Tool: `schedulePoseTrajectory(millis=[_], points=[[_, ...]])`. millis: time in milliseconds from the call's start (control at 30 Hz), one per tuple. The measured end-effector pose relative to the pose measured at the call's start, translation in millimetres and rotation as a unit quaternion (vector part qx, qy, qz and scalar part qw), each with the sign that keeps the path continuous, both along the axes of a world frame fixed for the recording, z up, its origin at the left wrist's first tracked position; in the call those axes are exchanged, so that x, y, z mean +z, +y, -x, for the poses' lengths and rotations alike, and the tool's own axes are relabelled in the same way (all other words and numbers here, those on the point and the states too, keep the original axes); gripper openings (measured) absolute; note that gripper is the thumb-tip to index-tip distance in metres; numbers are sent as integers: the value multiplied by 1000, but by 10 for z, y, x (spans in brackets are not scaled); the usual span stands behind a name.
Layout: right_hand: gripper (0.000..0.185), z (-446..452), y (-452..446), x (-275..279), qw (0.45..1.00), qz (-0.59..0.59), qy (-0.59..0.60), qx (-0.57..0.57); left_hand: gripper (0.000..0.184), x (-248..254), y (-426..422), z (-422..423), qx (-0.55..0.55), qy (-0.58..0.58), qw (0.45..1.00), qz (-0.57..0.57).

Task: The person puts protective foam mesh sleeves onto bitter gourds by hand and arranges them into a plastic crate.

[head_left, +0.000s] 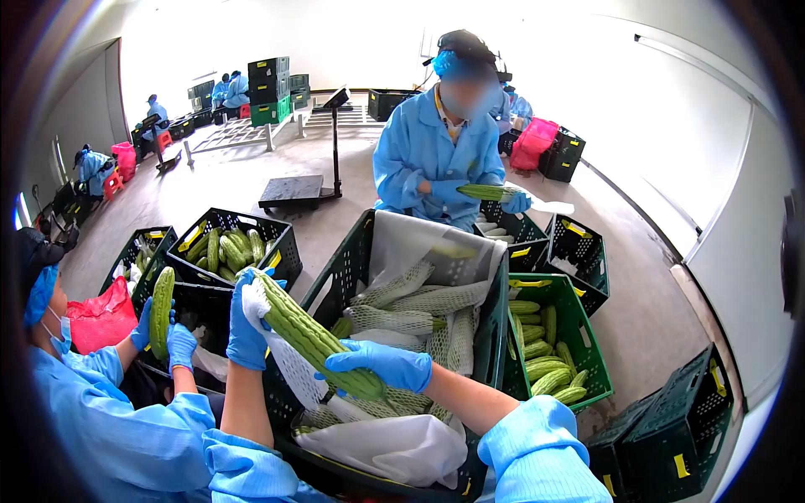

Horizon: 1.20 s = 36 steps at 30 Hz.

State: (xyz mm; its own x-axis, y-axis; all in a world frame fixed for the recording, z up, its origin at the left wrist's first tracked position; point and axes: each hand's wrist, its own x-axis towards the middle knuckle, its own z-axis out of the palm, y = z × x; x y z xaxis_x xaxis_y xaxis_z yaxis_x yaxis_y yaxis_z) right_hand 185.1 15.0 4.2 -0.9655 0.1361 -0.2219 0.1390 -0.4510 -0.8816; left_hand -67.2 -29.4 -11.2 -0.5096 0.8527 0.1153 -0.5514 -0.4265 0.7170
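A long green bitter melon [314, 335] slants across the middle, over a dark green crate [490, 335]. Its upper end sits in a white foam net sleeve [254, 303], and my left hand [246, 327] is closed around that end and the netting. Loose netting hangs below it. My right hand [381, 365], blue-gloved like the left, grips the melon near its lower end, thumb and fingers around it. In the crate beneath lie several net-wrapped bitter melons [440, 300] and a white plastic liner [394, 448], partly behind my arms.
Across the crate, a person [440, 159] holds a partly sleeved bitter melon. At left, another person [109, 402] holds a bare one. Crates of bitter melons stand at left [289, 247] and right [599, 352]. Stacked crates [671, 427] are lower right; a platform scale [293, 191] stands behind.
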Motion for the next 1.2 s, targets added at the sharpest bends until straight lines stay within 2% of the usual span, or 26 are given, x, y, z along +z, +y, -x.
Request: schedulePoseTrajectory(millis=[100, 233, 400, 433, 467, 533, 567, 600, 633, 667, 700, 800, 833, 900, 933, 1033, 1067, 1200], points=[[58, 14, -8, -11, 1000, 11, 4, -1, 32, 46, -34, -8, -28, -1, 1000, 2], [57, 0, -25, 38, 1000, 9, -5, 0, 33, 89, -17, -80, 14, -14, 1000, 14], [52, 14, -80, 44, 999, 10, -12, -33, 34, -243, 147, 216, -44, -26, 999, 19], [51, 9, -114, 68, 999, 12, -15, -39, 31, -71, 57, 13, -11, 13, 1000, 18], [45, 6, -145, 94, 998, 1, -14, -54, 30, -216, 113, 135, -21, 95, 994, -42], [38, 33, -147, 54, 995, -22, -27, -94, 33, 2, 55, 29, -70, -61, 995, -20], [39, 64, -139, 43, 993, -35, -28, -110, 35, -79, 119, 77, -28, -91, 995, -17], [39, 72, -124, 34, 992, -29, -23, -118, 34, -76, 34, 99, -50, 2, 999, -2], [46, 74, -119, 78, 991, -56, -18, -120, 31, -150, 61, 130, -9, 29, 998, 56], [53, 74, -119, 59, 983, -114, -28, -144, 32, -202, 105, 138, 10, 71, 995, 64], [59, 67, -114, 35, 969, -175, -37, -172, 34, -78, 78, 23, 17, 30, 998, 50], [74, 80, -46, -102, 894, -395, -36, -211, 37, 101, 32, -110, 38, 69, 996, 44], [78, 89, -11, -180, 883, -413, -15, -222, 39, 252, -55, -204, 41, 87, 994, 55], [86, 110, 52, -295, 860, -446, 24, -246, 38, 233, -32, -199, 31, 64, 997, 7], [96, 95, 69, -297, 859, -454, 14, -237, 38, 193, -37, -154, 9, 48, 999, -7], [102, 55, 79, -252, 838, -504, -54, -203, 36, 171, -53, -141, -17, 32, 999, -21], [97, 69, 108, -350, 845, -489, -31, -213, 35, 169, -56, -137, -19, 47, 999, -16], [75, 51, 36, -88, 876, -445, -100, -157, 34, 147, -36, -150, -10, 47, 999, -8]])
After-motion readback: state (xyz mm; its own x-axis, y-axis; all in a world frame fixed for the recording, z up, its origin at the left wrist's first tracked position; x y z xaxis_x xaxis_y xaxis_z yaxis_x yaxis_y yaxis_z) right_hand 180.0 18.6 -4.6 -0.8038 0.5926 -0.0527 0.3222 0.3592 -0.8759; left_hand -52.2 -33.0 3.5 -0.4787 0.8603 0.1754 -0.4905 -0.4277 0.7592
